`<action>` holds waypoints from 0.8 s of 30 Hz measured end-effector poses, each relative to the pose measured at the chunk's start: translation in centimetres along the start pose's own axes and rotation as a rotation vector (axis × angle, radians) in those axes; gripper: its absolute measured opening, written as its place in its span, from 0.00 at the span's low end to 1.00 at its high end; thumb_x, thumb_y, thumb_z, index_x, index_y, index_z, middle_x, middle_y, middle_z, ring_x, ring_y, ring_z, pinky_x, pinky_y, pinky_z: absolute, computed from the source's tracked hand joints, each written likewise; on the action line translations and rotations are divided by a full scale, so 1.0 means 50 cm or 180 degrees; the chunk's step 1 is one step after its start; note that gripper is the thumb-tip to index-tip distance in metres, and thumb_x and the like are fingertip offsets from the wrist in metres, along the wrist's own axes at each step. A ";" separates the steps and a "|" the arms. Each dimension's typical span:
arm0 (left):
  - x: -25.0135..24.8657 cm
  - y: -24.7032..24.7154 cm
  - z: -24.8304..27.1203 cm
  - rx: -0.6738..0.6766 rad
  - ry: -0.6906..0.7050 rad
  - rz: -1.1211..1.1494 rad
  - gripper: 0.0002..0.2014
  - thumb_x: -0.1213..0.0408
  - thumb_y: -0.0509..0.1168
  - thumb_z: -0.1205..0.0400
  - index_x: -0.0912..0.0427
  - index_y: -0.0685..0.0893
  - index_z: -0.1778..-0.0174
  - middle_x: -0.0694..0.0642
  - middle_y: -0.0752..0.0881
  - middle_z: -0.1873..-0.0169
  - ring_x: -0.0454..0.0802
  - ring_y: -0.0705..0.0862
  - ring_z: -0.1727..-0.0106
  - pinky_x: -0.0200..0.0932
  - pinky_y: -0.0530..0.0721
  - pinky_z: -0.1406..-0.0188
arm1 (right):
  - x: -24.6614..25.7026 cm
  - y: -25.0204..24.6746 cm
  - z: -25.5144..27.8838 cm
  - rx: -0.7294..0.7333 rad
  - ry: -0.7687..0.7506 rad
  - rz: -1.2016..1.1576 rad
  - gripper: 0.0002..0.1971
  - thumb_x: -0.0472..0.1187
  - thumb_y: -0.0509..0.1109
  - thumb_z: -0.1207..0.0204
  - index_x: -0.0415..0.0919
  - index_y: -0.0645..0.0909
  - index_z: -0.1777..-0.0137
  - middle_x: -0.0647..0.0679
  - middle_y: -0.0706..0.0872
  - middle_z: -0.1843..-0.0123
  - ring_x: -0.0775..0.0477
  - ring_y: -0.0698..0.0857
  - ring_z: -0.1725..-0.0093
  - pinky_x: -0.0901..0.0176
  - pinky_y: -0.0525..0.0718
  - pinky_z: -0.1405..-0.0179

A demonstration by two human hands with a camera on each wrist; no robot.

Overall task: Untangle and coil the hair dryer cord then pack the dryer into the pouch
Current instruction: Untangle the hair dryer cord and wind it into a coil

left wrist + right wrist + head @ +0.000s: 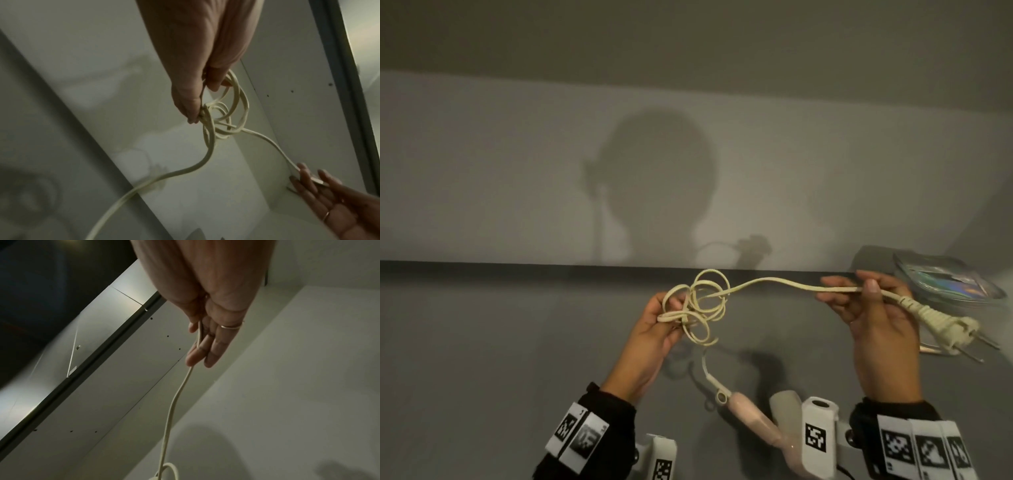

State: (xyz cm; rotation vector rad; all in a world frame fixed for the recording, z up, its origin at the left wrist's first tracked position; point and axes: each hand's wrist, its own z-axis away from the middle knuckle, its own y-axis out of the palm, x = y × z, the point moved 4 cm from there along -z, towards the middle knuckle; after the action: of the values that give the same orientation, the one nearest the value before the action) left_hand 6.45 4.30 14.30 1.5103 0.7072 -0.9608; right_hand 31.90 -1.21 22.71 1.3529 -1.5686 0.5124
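A cream cord (767, 285) runs between my two hands above the grey table. My left hand (659, 320) pinches the tangled loops (700, 305) of the cord; the left wrist view shows the same knot (220, 120) at my fingertips. My right hand (866, 301) pinches the cord near its plug (948, 327), which sticks out to the right with two metal pins. In the right wrist view the cord (174, 402) trails from my fingers. The pink hair dryer (753, 421) lies on the table near me, partly hidden by the wrist camera.
A shiny clear pouch (948, 284) with a colourful print lies at the table's far right. A white wall (517, 171) rises behind the table's dark back edge. Wrist camera mounts (818, 431) sit low in the head view.
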 end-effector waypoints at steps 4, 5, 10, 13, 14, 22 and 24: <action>0.005 -0.001 0.004 0.0217 -0.0121 0.0273 0.06 0.65 0.71 0.31 0.57 0.80 0.64 0.68 0.81 0.42 0.55 0.86 0.46 0.42 0.87 0.46 | -0.004 0.024 0.001 -0.0007 0.0048 -0.0026 0.04 0.41 0.58 0.22 0.45 0.73 0.52 0.45 0.90 0.58 0.45 0.89 0.61 0.59 0.88 0.53; 0.006 0.002 0.005 0.0288 -0.0109 0.0291 0.10 0.65 0.74 0.33 0.57 0.80 0.63 0.65 0.82 0.43 0.55 0.87 0.46 0.42 0.87 0.47 | -0.008 0.033 0.002 0.0051 0.0063 -0.0009 0.04 0.41 0.60 0.24 0.45 0.74 0.52 0.46 0.91 0.57 0.45 0.89 0.60 0.59 0.88 0.52; -0.001 0.018 0.015 0.0430 0.0034 0.0028 0.24 0.76 0.71 0.37 0.54 0.76 0.47 0.52 0.86 0.47 0.46 0.87 0.50 0.36 0.87 0.55 | -0.041 0.100 0.032 0.0611 -0.0066 0.0659 0.12 0.28 0.65 0.26 0.47 0.80 0.52 0.50 0.89 0.49 0.50 0.87 0.47 0.66 0.83 0.45; -0.005 0.013 0.008 0.0297 -0.0035 0.0233 0.33 0.74 0.71 0.40 0.54 0.73 0.38 0.54 0.90 0.50 0.48 0.87 0.46 0.40 0.87 0.50 | -0.066 0.141 0.072 0.1227 -0.0114 0.1098 0.13 0.30 0.60 0.23 0.46 0.81 0.51 0.59 0.87 0.45 0.61 0.81 0.40 0.74 0.76 0.39; -0.009 0.007 0.005 0.0167 -0.0006 0.0150 0.31 0.75 0.68 0.36 0.55 0.71 0.36 0.55 0.91 0.51 0.49 0.87 0.47 0.40 0.86 0.48 | -0.075 0.151 0.086 0.1625 -0.0353 0.1635 0.13 0.33 0.58 0.23 0.49 0.81 0.48 0.62 0.84 0.40 0.64 0.77 0.35 0.76 0.71 0.35; -0.092 0.013 0.000 0.0097 0.0919 -0.2171 0.25 0.76 0.59 0.20 0.34 0.76 0.45 0.41 0.92 0.60 0.43 0.88 0.49 0.47 0.83 0.44 | -0.160 0.115 0.115 0.2206 0.0055 0.2283 0.14 0.38 0.59 0.26 0.55 0.82 0.49 0.68 0.81 0.39 0.65 0.68 0.27 0.63 0.54 0.21; -0.092 0.031 0.008 0.0357 0.0985 -0.2359 0.30 0.78 0.56 0.20 0.29 0.73 0.43 0.42 0.91 0.58 0.43 0.88 0.47 0.46 0.82 0.42 | -0.133 0.128 0.099 0.1383 0.0277 0.1724 0.08 0.53 0.67 0.27 0.52 0.83 0.53 0.61 0.88 0.50 0.61 0.82 0.41 0.70 0.74 0.34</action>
State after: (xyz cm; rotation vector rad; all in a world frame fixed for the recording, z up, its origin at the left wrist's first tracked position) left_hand 5.48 4.03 19.07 1.5307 1.5228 -1.3344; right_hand 23.58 0.10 16.52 1.1760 -1.8165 1.2863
